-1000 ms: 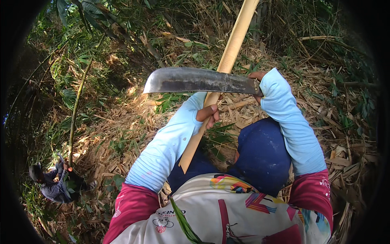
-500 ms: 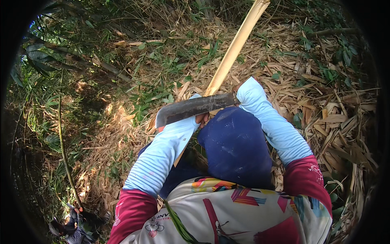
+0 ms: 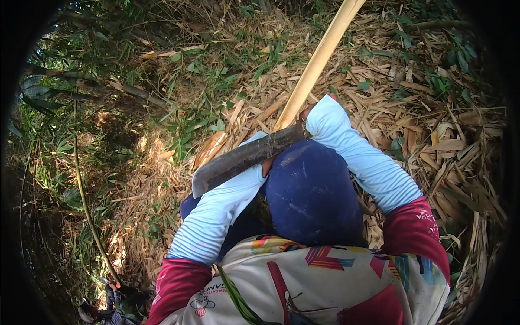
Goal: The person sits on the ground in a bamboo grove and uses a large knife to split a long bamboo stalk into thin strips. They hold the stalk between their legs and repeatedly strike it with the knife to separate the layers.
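My right hand (image 3: pixel 307 113) is closed around the grip of a machete, mostly covered by its pale blue sleeve. The machete's dark, broad blade (image 3: pixel 244 158) slants down to the left, over my left forearm and in front of my raised knee. Only a little of my left hand (image 3: pixel 266 167) shows between blade and knee; its fingers are hidden. A long, pale split bamboo strip (image 3: pixel 319 59) rises from behind the blade near my right hand and runs out past the top edge. Its lower end is out of sight.
My navy-clad knee (image 3: pixel 314 189) stands between my forearms. Dry bamboo sheaths and leaves (image 3: pixel 428 146) litter the ground, with green weeds among them. A thin upright stem (image 3: pixel 81 184) and fallen stalks (image 3: pixel 130 89) are at left. Part of another person (image 3: pixel 116 309) shows at lower left.
The machete has shifted left and tilted, its tip now lower. My right hand has moved slightly left. Less of my left hand shows, and a pale brown piece is visible left of the blade.
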A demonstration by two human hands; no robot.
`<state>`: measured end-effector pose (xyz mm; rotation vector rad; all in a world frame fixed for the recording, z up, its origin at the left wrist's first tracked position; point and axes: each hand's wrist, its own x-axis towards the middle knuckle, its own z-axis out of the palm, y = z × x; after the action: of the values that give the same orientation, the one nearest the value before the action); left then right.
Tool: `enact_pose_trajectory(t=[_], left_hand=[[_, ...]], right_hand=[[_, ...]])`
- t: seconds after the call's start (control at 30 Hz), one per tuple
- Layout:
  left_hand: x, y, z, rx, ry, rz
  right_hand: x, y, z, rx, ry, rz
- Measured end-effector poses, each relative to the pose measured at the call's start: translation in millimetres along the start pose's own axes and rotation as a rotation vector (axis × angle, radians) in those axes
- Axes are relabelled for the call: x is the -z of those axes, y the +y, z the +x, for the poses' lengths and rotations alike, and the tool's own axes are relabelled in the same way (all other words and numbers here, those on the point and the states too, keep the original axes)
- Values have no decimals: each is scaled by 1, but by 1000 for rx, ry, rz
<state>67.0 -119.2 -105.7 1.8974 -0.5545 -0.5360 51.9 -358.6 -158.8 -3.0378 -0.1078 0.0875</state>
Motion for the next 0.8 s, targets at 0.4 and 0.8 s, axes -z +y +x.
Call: enact_pose_trajectory(t=[0.4,0.8], left_hand=[[11,10,-33,-3,41,82],[21,4,-49,-207,89,270]], right_hand=[[32,-11,-1,-34,-187,-53],[33,-13,-1,-87,-200,-79]])
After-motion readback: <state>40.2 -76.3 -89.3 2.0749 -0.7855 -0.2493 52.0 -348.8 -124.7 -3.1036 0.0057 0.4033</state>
